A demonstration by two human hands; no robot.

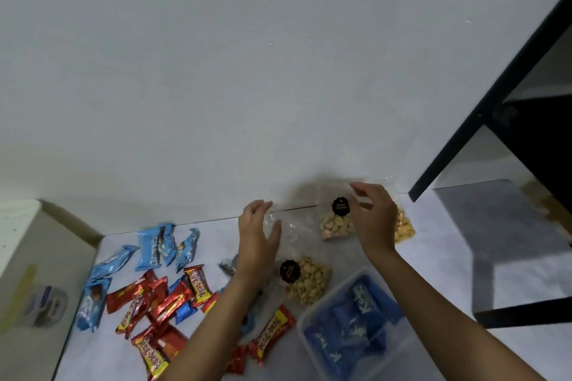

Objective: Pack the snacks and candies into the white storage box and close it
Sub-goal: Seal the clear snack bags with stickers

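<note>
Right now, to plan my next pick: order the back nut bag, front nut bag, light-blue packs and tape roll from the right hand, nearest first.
1. Back nut bag, by the wall, beside the right hand.
2. Front nut bag, centre, nearer you.
3. Light-blue packs, left.
4. Tape roll, far left.

Lidless white box (325, 294) holds blue packets (349, 315); red bars (167, 303) and nut bags (306, 281) lie scattered near it.
</note>
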